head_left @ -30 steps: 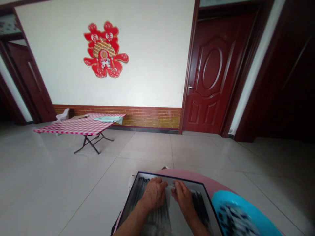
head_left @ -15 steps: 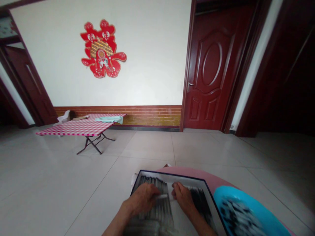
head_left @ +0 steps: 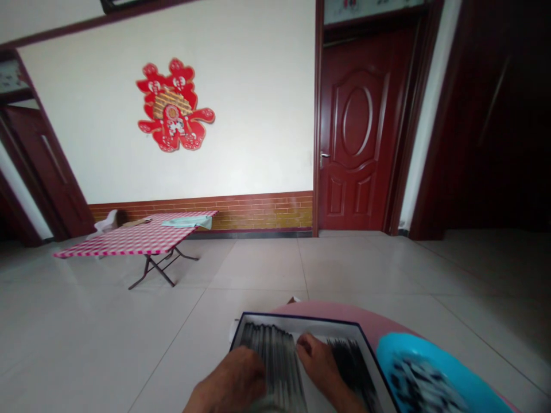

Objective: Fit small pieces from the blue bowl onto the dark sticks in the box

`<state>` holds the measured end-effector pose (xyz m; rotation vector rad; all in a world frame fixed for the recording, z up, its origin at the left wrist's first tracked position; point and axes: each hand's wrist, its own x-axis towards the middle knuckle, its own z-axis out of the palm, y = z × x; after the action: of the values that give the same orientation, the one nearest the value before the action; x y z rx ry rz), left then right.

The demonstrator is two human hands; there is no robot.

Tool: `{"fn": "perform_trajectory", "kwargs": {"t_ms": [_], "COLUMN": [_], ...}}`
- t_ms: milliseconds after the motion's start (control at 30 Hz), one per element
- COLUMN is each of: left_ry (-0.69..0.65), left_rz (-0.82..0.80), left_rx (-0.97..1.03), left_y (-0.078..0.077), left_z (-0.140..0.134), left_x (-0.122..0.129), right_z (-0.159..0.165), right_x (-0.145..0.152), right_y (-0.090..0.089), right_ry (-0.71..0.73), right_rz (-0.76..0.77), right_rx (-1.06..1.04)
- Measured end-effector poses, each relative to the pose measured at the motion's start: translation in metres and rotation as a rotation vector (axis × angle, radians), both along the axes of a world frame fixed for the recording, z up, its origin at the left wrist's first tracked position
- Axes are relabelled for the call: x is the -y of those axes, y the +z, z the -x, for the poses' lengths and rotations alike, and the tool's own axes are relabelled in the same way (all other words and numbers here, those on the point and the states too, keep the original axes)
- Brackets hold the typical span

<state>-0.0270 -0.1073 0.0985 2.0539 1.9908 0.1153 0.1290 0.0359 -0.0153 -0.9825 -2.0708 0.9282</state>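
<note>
A shallow white box with a dark blue rim (head_left: 301, 316) is in front of me at the bottom of the view. In its left part lies a row of thin, dark, pen-like sticks (head_left: 279, 355). Another bunch of thin black sticks (head_left: 353, 361) lies along its right side. My left hand (head_left: 241, 376) is over the left row, with curled fingers smeared by motion; what it holds, if anything, I cannot make out. Between the two groups, my right hand (head_left: 316, 358) has its fingertips pinched together at the left row's edge. Anything in that pinch is too small to name.
The box rests on a pink round table (head_left: 340, 310). A blue basin (head_left: 408, 344) full of small black and white pieces (head_left: 424, 384) stands right of it. Farther off are a low folding table with a checked cover (head_left: 138, 235) and a red door (head_left: 357, 132).
My left hand has moved down toward me, and the small white piece seen near its fingers is out of sight. My right hand stays pinched beside the row. The whole view has tilted up slightly.
</note>
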Motion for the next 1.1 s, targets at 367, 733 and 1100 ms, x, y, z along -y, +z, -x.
{"fn": "perform_trajectory", "kwargs": {"t_ms": [367,733,1100], "left_ry": [0.102,-0.006,-0.009], "left_rz": [-0.111,-0.035,0.003], "left_rx": [-0.188,-0.198,-0.225], "left_y": [-0.039,-0.058,-0.071], "left_z": [-0.016,-0.029,-0.030], "left_x": [-0.098,-0.093,-0.096], "right_z": [0.006,0.005,0.009], "right_x": [0.006,0.002,0.004], "right_y": [-0.012,-0.012,-0.019], "right_ry": [-0.033,-0.055,-0.110], "right_rz": [-0.078,-0.043,-0.078], "right_rx": [0.151,0.166,0.273]}}
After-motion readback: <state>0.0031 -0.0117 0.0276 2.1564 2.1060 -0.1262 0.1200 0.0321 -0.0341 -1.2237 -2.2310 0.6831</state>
